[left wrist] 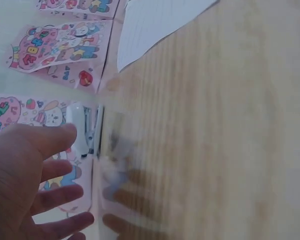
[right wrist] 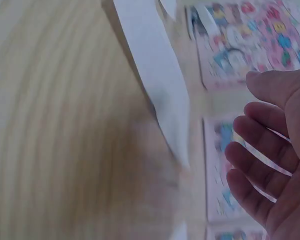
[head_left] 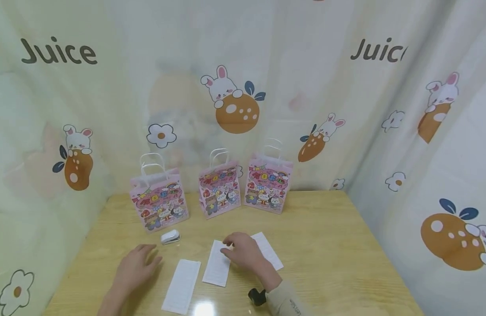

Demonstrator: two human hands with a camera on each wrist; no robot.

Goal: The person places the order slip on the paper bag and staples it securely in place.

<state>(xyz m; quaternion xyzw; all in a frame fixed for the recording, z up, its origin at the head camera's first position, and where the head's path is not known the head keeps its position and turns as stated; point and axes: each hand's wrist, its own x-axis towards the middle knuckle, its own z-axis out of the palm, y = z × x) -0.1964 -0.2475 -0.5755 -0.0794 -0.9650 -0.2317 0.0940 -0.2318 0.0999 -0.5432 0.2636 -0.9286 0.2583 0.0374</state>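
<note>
My left hand (head_left: 135, 268) is over the left of the table, fingers loosely spread and holding nothing. Just beyond it lies a small white stapler (head_left: 170, 237), which the left wrist view shows behind the thumb. Three white paper slips with faint print lie on the wood: a left slip (head_left: 181, 286), a middle slip (head_left: 216, 268) and a right slip (head_left: 269, 251). My right hand (head_left: 244, 251) is above the middle and right slips, partly covering both. Its fingers are relaxed with nothing between them; whether they touch paper I cannot tell.
Along the back of the table stand three pink cartoon paper bags with white handles: a left bag (head_left: 161, 202), a middle bag (head_left: 220, 191) and a right bag (head_left: 268, 184). A printed curtain (head_left: 298, 66) hangs behind and beside the wooden table (head_left: 326, 245).
</note>
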